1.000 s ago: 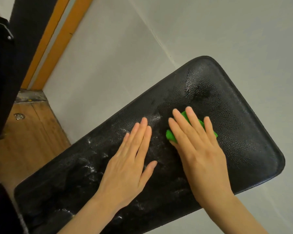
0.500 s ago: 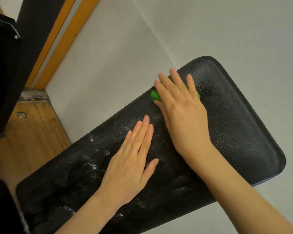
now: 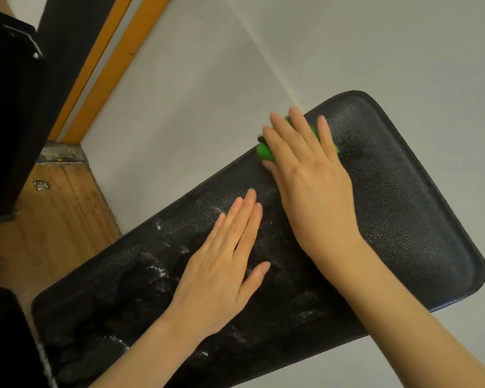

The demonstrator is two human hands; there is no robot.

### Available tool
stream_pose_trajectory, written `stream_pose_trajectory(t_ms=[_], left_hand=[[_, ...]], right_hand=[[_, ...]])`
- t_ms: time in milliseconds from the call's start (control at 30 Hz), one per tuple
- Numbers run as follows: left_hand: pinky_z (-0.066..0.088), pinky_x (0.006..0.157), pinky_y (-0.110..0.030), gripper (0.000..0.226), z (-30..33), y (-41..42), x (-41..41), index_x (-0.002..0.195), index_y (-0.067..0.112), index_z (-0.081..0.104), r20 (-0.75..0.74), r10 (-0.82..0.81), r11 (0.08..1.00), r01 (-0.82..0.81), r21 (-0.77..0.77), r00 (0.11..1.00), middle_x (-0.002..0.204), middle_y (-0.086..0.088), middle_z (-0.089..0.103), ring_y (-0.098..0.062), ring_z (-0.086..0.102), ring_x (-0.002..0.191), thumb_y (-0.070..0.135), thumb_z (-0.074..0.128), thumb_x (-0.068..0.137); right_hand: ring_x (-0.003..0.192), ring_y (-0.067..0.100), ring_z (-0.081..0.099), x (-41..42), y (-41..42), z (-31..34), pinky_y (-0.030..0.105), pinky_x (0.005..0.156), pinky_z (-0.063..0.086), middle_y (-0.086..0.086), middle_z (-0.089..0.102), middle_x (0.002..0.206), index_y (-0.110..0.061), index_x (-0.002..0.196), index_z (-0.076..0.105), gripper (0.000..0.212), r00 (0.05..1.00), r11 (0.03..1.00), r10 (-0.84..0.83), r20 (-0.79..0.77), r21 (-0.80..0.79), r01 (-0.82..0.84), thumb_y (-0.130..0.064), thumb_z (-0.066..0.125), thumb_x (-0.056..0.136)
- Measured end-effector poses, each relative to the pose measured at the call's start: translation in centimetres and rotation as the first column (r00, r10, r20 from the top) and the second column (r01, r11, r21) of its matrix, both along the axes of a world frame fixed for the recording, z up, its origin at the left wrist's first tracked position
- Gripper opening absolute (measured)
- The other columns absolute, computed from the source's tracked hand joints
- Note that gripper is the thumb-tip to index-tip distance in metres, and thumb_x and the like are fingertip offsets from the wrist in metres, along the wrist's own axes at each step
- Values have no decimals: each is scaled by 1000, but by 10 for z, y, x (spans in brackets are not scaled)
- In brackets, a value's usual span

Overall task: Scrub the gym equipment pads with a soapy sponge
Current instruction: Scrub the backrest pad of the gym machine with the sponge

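Your right hand (image 3: pixel 311 175) lies flat with fingers spread over a green sponge (image 3: pixel 264 152), pressing it on the black pad (image 3: pixel 403 208) near its upper edge, right of frame centre. Your left hand (image 3: pixel 221 264) rests flat, fingers straight, on the sudsy middle. Grey floor (image 3: pixel 193 93) surrounds the pad; wooden boards (image 3: pixel 48 219) and dark equipment (image 3: pixel 9 107) sit at left.

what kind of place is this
Probably a gym or workout room. A long black padded vinyl bench pad with soapy streaks is being scrubbed with a green sponge, over a pale grey floor beside a wooden platform.
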State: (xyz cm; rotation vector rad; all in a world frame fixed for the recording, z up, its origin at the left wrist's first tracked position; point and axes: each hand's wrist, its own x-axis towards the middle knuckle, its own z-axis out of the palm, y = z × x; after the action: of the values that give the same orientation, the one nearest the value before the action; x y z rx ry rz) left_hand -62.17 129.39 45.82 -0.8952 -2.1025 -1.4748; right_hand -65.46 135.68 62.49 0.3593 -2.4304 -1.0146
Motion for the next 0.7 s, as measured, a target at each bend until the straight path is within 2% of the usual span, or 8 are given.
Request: stream_pose_trajectory(t_ms=[133,267,333,500,600,700], left_hand=[[1,123,-31,72,-2,-1,2,158,6,8,8,-2,1000,2,-9,1000,167,-7,-1,-19,2,154,43,34,102],[1,123,-32,74,-1,1,-1,158,6,6,-2,42,998,-42,-41,999,167,-9,1,-21,5,153,46,32,102],[1,123,-32,74,-1,1,0,158,6,7,-1,41,998,-41,-43,999,167,-9,2,-21,6,153,47,32,101],[13,122,-36,83,-2,-1,3,158,6,8,-13,45,996,-46,-78,999,167,-8,2,-20,7,153,58,30,97],[18,118,-40,97,1,-2,0,157,4,11,-20,49,991,-51,-122,999,167,-10,4,-22,9,153,71,26,90],[18,117,-41,99,1,-2,1,158,5,9,-9,37,993,-38,-114,999,167,-9,4,-21,7,153,73,27,88]], right_hand=[[139,30,36,52,11,-7,46,119,20,14,50,142,-2,130,57,36,998,1000,-11,58,-23,12,-17,54,98],[135,33,43,-19,-9,11,45,116,19,14,58,132,-2,122,61,35,998,998,-64,-6,-1,64,-22,45,98],[135,34,41,-30,-9,20,45,117,17,14,57,134,-3,124,59,38,998,998,-69,-6,-5,69,-24,42,98],[141,32,33,47,10,8,46,119,16,15,48,144,-1,133,53,39,998,996,-60,21,-61,62,-17,55,98],[137,35,39,3,-1,21,46,117,19,17,55,135,0,127,58,36,997,995,-82,6,-53,83,-20,50,98],[136,36,39,-28,-7,41,46,117,17,17,57,132,0,125,58,34,996,995,-83,-18,-53,82,-20,51,98]])
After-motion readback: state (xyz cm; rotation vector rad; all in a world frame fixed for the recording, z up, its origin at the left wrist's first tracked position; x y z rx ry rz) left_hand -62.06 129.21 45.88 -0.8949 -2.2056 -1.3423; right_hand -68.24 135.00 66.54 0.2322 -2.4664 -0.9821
